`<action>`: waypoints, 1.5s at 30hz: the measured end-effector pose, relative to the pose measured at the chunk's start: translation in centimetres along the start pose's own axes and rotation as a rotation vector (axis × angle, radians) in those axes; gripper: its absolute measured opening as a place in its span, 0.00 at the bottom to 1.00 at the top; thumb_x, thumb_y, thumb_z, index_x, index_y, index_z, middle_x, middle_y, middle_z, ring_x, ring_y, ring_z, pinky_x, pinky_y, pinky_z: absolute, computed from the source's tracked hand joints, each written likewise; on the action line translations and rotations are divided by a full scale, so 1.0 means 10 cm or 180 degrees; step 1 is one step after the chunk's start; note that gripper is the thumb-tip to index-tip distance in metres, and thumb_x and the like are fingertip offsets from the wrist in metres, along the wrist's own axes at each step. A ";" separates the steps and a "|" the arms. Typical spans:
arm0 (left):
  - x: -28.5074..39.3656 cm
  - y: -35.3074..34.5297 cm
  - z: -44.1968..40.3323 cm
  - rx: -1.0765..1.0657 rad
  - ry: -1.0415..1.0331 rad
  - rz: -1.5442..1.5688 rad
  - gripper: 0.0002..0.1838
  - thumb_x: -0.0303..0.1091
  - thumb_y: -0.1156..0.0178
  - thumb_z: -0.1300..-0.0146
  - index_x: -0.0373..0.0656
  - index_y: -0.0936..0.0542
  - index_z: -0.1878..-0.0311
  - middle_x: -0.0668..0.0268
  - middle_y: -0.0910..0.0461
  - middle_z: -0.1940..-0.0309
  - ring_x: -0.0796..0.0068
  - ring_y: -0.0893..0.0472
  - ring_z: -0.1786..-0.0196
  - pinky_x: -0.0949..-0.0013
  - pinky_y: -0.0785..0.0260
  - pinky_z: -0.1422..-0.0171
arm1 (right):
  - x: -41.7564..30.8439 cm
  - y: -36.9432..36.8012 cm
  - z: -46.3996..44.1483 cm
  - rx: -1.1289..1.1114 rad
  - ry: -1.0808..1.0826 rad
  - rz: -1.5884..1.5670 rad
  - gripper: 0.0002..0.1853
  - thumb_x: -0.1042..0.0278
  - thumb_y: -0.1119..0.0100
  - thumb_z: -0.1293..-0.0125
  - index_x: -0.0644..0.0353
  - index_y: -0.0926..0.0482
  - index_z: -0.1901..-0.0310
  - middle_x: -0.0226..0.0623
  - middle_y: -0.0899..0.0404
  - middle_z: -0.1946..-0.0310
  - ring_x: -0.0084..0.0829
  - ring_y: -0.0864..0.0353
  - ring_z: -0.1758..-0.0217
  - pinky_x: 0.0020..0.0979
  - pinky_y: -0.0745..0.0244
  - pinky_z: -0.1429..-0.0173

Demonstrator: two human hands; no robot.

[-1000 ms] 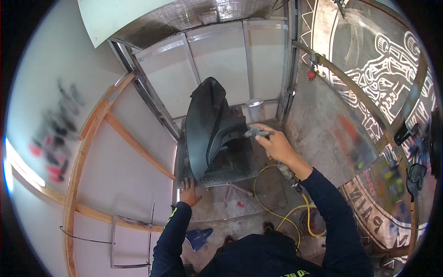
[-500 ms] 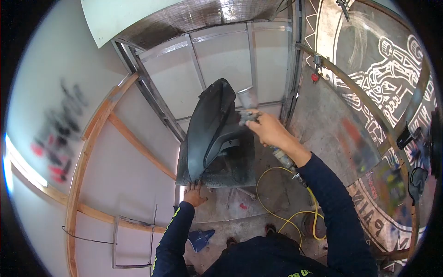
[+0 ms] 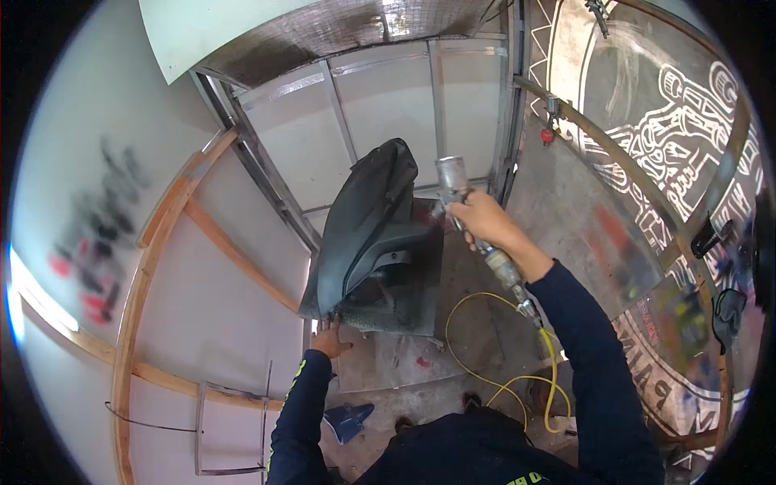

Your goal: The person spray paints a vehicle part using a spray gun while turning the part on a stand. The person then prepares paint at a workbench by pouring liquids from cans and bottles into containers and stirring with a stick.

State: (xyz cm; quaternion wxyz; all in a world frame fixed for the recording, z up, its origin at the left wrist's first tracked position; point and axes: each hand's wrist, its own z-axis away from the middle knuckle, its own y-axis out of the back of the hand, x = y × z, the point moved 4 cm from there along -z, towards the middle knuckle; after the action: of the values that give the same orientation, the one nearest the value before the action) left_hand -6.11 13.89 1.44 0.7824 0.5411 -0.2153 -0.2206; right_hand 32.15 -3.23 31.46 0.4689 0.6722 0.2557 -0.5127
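Bench [image 3: 416, 320] sits turned clockwise versus a second ago, its near edge now slanting down to the right. Dark curved panel [image 3: 360, 222] on top of it has swung too: upper end further right, lower tip further left. Spray gun [image 3: 453, 179] is off to the right of the panel, cup up and almost upright; half a second ago it was closer in, cup tilted left. My right hand [image 3: 485, 220] is wrapped round the gun's handle, fingers closed. My left hand [image 3: 330, 338] stays at the bench's near edge beside the panel's lower tip, fingers spread.

Bench top: dark, flat, speckled along the front. Room: pale left wall [image 3: 218, 271] with wooden bracing and black and red spray marks [image 3: 99, 234]; back wall [image 3: 384, 113] with metal studs; right side, a dark mural [image 3: 679, 121] in white line work, paint smears near it. Grey, dusty floor [image 3: 396, 390] underneath. Yellow hose [image 3: 554, 368] drops from the fitting below the gun and loops on the floor. Blue item [image 3: 349, 422] on the floor at left, can't tell what. Small red piece [image 3: 548, 137] hangs at the right-hand rail.
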 end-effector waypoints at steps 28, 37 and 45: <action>1.00 -0.10 0.56 -0.0264 -0.0417 0.0214 0.48 0.49 0.33 0.43 0.44 0.43 0.23 0.45 0.51 0.21 0.41 0.50 0.20 0.41 0.45 0.23 | -0.42 -0.64 0.07 -0.0148 0.1063 0.0518 0.21 0.64 0.47 0.29 0.58 0.26 0.36 0.35 0.26 0.83 0.25 0.26 0.86 0.31 0.29 0.80; 0.52 -0.16 0.51 0.0015 -0.0079 0.0194 0.52 0.49 0.32 0.43 0.44 0.49 0.21 0.52 0.55 0.19 0.42 0.52 0.19 0.41 0.53 0.20 | -0.67 -0.88 0.31 -0.1169 0.0752 0.0087 0.23 0.63 0.45 0.29 0.57 0.27 0.34 0.41 0.24 0.81 0.27 0.24 0.85 0.35 0.27 0.75; 0.30 -0.06 0.38 -0.0233 0.0485 0.0183 0.57 0.53 0.31 0.44 0.46 0.55 0.19 0.57 0.61 0.18 0.46 0.58 0.18 0.41 0.55 0.19 | -0.28 -0.74 -0.06 -0.0519 0.1120 0.0818 0.22 0.62 0.44 0.30 0.58 0.25 0.36 0.44 0.27 0.81 0.29 0.26 0.77 0.35 0.27 0.64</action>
State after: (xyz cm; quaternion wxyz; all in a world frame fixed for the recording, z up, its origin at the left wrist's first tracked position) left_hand -5.91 9.12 2.33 0.8219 0.5209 -0.1624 -0.1640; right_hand 25.37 0.84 31.42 0.5312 0.7382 0.2863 -0.3013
